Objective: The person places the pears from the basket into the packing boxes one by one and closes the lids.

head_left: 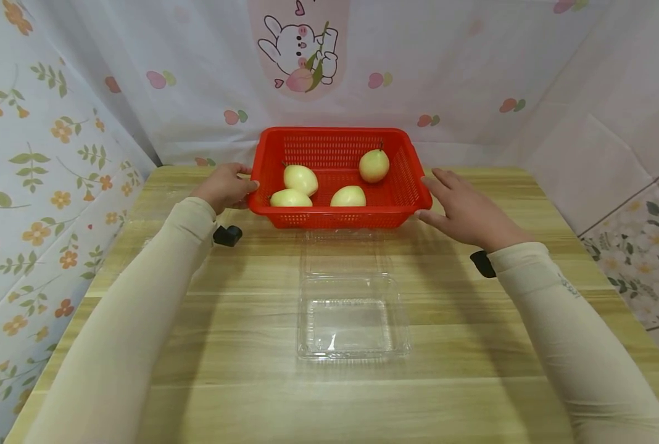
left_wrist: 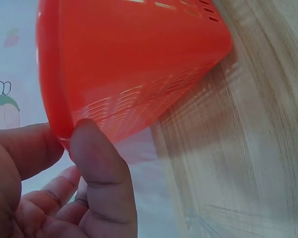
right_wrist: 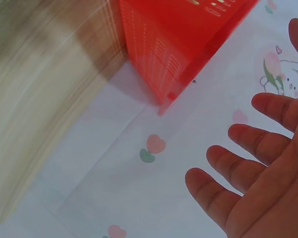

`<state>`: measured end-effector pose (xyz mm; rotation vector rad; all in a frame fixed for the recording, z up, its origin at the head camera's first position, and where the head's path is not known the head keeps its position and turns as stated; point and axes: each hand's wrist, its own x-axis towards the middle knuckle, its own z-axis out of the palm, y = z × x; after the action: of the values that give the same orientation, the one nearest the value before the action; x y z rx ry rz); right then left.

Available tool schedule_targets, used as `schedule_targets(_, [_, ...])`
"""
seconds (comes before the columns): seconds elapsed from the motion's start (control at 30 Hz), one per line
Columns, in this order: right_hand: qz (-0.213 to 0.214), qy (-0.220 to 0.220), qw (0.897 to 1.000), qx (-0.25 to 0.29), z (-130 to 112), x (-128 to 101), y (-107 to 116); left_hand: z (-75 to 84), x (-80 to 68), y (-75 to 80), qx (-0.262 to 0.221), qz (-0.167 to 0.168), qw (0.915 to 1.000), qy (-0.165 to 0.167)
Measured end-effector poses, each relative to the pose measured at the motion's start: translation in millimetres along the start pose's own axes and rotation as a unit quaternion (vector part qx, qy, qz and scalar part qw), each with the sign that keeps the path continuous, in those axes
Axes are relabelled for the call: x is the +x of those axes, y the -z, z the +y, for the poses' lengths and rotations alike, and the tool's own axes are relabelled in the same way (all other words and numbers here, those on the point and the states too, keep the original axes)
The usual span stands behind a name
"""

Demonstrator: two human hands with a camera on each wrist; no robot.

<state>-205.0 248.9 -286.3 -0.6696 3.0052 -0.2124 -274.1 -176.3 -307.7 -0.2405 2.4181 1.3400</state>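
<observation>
1. Nearest to the person, a clear plastic clamshell container [head_left: 353, 320] lies open on the wooden table [head_left: 196, 345], its lid folded back toward the basket.
2. Further out, the right hand [head_left: 465, 213] hovers just beside the right end of the red basket [head_left: 337, 217], fingers spread and straight, holding nothing; the right wrist view shows a gap between the fingertips [right_wrist: 268, 144] and the basket.
3. The left hand [head_left: 225, 187] holds the basket's left rim, thumb [left_wrist: 102, 168] pressed on the outer wall and fingers curled beneath.
4. The basket sits at the table's far edge with four pale yellow pears [head_left: 374, 165] inside.
5. Behind it hangs a floral cloth with a rabbit drawing [head_left: 298, 49].
</observation>
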Motion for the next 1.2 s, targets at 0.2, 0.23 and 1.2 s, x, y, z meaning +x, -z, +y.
schedule_targets(0.2, [-0.004, 0.012, 1.0, -0.021, -3, 9, 1, 2.5, -0.7, -1.7, 0.007, 0.0, 1.0, 0.002])
schedule_targets(0.23, [-0.005, 0.014, 1.0, -0.025, -3, 11, 1, 2.7, -0.7, -1.8, 0.008, 0.0, 1.0, 0.002])
schedule_targets(1.2, [-0.084, 0.042, 0.996, -0.005, -18, 56, 13, 4.7, -3.8, -3.6, 0.017, -0.002, 0.9999, 0.003])
